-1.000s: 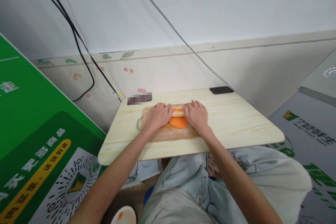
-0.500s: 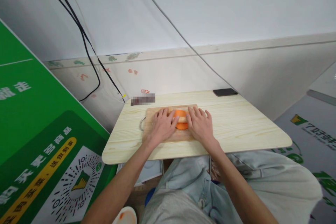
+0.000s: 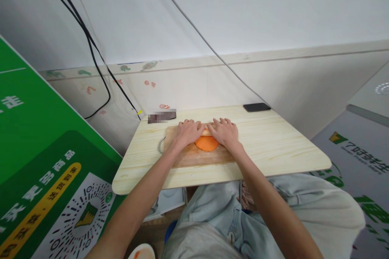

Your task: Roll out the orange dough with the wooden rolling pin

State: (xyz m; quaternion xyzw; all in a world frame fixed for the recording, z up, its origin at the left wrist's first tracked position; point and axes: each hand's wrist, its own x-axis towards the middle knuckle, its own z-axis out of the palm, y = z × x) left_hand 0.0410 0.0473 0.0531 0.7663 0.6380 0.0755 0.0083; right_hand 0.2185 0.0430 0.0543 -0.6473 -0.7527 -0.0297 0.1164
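Note:
An orange, flattened round of dough lies on a wooden cutting board. Across its far part sits a pale wooden rolling pin, of which only the middle shows. My left hand lies over the pin's left end, fingers stretched forward and the thumb pointing inward. Over the right end rests my right hand, its fingers likewise extended and slightly apart. Both palms bear down on the pin without wrapping round it. The pin's ends are hidden under my hands.
The board lies on a light wood-grain table and has a metal ring handle at its left. A black phone is at the back right, a dark, partly blurred object at the back left. Cables hang along the wall.
Both hands have moved forward, away from me, and the rolling pin has rolled with them to the dough's far part. More of the dough's near side now shows.

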